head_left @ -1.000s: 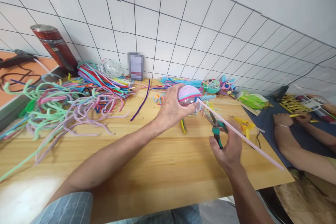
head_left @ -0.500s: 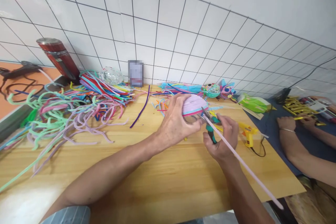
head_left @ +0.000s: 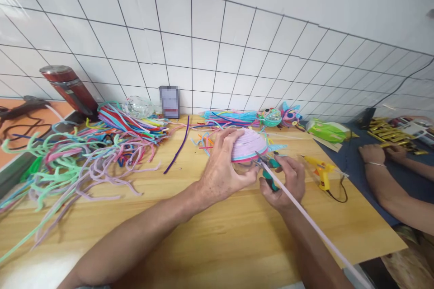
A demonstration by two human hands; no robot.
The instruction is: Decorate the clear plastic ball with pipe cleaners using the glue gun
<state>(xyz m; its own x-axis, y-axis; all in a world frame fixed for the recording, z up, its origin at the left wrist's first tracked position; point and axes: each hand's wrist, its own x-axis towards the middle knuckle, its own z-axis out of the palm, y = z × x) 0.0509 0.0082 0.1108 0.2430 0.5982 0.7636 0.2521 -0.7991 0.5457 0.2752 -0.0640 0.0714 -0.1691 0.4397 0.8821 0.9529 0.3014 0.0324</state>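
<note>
My left hand (head_left: 224,169) grips a dome (head_left: 249,144) wound in lilac pipe cleaner, with a pink and a blue band along its lower edge. The fingers curl over its left side and the thumb is below. In my right hand (head_left: 286,183) are green-handled pliers (head_left: 270,179). Their jaws are at the dome's lower right edge, beside a long lilac pipe cleaner (head_left: 315,221). That strand runs from the edge across my right hand and down to the lower right. Whether the jaws touch it I cannot tell.
Loose pipe cleaners (head_left: 98,167) are heaped at the left, near a red thermos (head_left: 69,90). A phone (head_left: 169,101) leans on the tiled wall. A yellow glue gun (head_left: 323,174) lies at the right. Another person's hands (head_left: 373,156) are beyond it.
The scene sits slightly lower and more level in view, as the camera has tilted. The pliers' jaws look less spread than before. Both hands keep their hold.
</note>
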